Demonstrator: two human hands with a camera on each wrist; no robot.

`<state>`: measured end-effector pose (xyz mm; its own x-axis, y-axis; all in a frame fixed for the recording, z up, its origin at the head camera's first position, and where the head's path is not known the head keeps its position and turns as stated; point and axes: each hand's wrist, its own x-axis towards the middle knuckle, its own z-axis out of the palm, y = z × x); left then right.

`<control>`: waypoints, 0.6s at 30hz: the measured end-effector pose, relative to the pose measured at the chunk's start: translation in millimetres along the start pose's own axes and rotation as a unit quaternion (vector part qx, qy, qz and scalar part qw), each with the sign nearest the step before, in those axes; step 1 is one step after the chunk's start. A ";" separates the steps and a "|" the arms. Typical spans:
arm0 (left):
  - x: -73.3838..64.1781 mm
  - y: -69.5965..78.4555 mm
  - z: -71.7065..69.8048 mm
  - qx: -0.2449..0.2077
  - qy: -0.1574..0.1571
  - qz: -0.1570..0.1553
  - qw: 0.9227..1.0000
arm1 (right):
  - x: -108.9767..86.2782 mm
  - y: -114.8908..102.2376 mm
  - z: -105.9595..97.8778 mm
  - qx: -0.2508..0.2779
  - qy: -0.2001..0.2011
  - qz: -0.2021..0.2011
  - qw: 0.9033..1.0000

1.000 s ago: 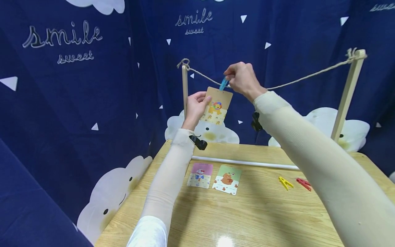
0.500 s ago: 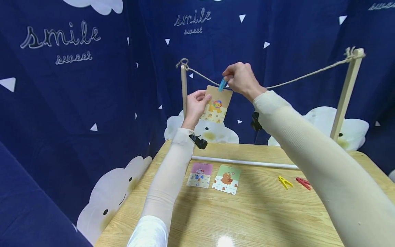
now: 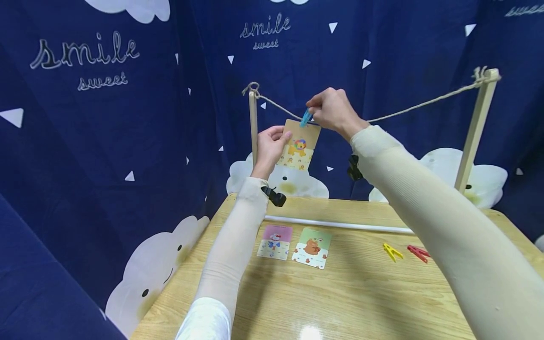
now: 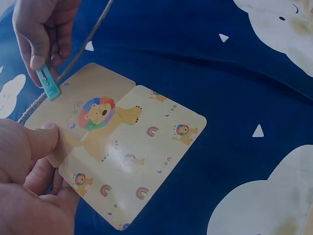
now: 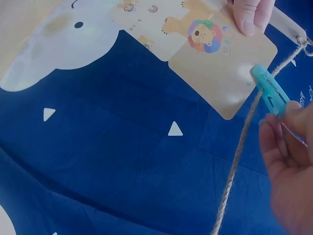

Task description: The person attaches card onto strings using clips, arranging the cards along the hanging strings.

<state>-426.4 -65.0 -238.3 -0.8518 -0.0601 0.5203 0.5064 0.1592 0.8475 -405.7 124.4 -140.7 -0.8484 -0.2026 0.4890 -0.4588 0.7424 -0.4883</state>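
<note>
A lion card [image 3: 299, 144], tan above and pale yellow below, hangs tilted at the rope [image 3: 418, 101]. My left hand [image 3: 270, 147] pinches its left edge between thumb and fingers. At the card's top edge, my right hand [image 3: 334, 109] pinches a blue clothespin [image 3: 306, 117] by its upper end. In the right wrist view the clothespin's tip [image 5: 258, 72] overlaps the card's top edge, and the rope crosses at its jaws. The left wrist view shows the same clothespin [image 4: 48, 82] over the card's corner area, beside the rope.
On the wooden table [image 3: 340, 293] lie a pink card [image 3: 275, 242] and a green bear card [image 3: 312, 247]. A yellow clothespin [image 3: 393, 252] and a red clothespin [image 3: 418, 253] lie to the right. A white rod [image 3: 335, 223] runs behind them; wooden posts [image 3: 477, 130] carry the rope.
The blue clothespin has come slightly lower onto the card's top edge and tilted a little. Both hands otherwise stay nearly in place, still holding the card and the clothespin.
</note>
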 end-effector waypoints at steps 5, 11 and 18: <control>-0.8 -0.3 -0.6 -0.001 -0.001 0.005 1.000 | -0.5 0.0 -1.2 0.006 -0.009 0.005 1.000; -1.1 0.3 -0.9 -0.002 0.000 0.005 1.000 | -1.3 -0.9 -3.0 0.009 -0.015 0.013 1.000; -1.4 -0.1 -0.9 0.003 -0.003 0.004 1.000 | -3.4 -0.1 -4.3 0.010 -0.011 0.014 1.000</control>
<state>-425.2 -65.8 -239.0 -0.8485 -0.0525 0.5266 0.5126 0.1657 0.8425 -401.7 127.8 -139.2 -0.8666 -0.1962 0.4588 -0.4396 0.7351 -0.5161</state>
